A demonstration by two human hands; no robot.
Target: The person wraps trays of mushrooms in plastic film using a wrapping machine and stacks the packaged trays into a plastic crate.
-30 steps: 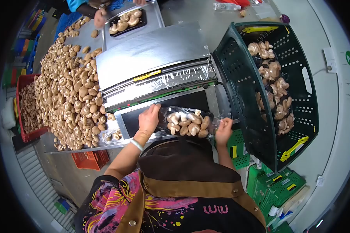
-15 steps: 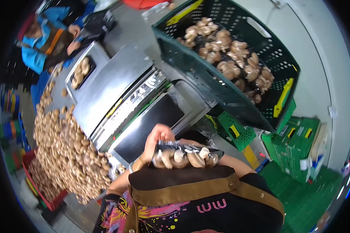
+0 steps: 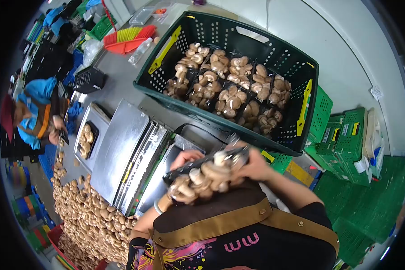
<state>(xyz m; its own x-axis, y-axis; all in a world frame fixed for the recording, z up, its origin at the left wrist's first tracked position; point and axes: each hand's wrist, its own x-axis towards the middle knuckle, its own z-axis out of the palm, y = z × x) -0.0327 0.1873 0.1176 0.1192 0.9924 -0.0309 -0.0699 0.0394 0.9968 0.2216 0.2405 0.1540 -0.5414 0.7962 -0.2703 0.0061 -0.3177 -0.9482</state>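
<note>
A film-wrapped black tray of mushrooms (image 3: 206, 176) is tilted in front of my apron, its left end lower than its right. My right hand (image 3: 255, 165) grips the right end, with the fingers partly blurred. At the tray's far side, my left hand (image 3: 187, 157) is closed on it, its fingertips partly hidden behind the edge. Just beyond my hands is a metal wrapping machine (image 3: 121, 148). A large dark green crate (image 3: 225, 112) with yellow handles stands beyond the tray and holds several similar wrapped packs of mushrooms (image 3: 231, 100).
Loose mushrooms (image 3: 90, 211) are heaped at the left. Another tray of mushrooms (image 3: 86, 140) rests on the machine's far side, near a co-worker in a blue top (image 3: 36, 112). Green crates (image 3: 342, 144) are stacked at the right. A red dustpan (image 3: 129, 40) lies at the back.
My view has turned, bringing the whole crate into sight. The wrapped tray has come up and tilted, and my right hand now shows at its right end.
</note>
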